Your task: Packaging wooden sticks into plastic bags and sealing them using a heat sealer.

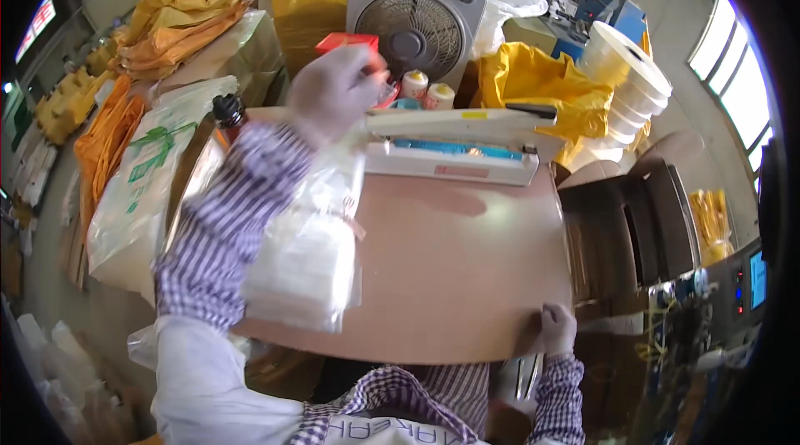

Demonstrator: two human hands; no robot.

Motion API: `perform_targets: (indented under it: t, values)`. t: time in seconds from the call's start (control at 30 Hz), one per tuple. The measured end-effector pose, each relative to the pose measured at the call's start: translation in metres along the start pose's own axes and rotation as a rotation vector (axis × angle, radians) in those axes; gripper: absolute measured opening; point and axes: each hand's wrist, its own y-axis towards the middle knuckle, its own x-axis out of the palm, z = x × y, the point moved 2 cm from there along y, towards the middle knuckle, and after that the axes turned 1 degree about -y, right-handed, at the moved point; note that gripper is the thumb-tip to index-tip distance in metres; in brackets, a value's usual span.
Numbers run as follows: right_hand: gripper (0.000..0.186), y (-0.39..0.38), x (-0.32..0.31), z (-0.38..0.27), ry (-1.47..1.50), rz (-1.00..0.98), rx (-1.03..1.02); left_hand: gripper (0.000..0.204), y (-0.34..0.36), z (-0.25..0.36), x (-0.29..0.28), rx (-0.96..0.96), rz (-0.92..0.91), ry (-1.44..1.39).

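My left hand [333, 91], in a pale glove, reaches over the far left of the table and is smeared by motion. Its fingertips are beside a red box [346, 41] and some small white spools [414, 82]; whether they hold anything cannot be made out. Below that forearm lies a stack of clear plastic bags [302, 266]. Right of the raised hand stands a white bar heat sealer [454, 163] with a blue strip, its upper arm lifted. My right hand [557, 328], gloved too, rests as a fist on the table's near right edge, with nothing visible in it.
A grey box fan [414, 32] stands behind the sealer on the brown table [467, 262]. Yellow sacks [542, 87] and large white rolls [621, 82] are at the back right. An open cardboard box [629, 228] adjoins the right edge. A dark-capped bottle [227, 114] stands left.
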Motion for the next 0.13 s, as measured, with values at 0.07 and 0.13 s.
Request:
perform_targets:
  t: [0.07,0.13]
  values:
    - [0.013,0.005,0.007,0.011,-0.104,0.065,-0.006,0.015,0.055,-0.027,0.058,0.034,0.038,0.049]
    - [0.012,0.001,0.015,0.023,-0.118,0.101,-0.133,0.015,0.083,-0.051,0.089,0.038,0.090,0.096]
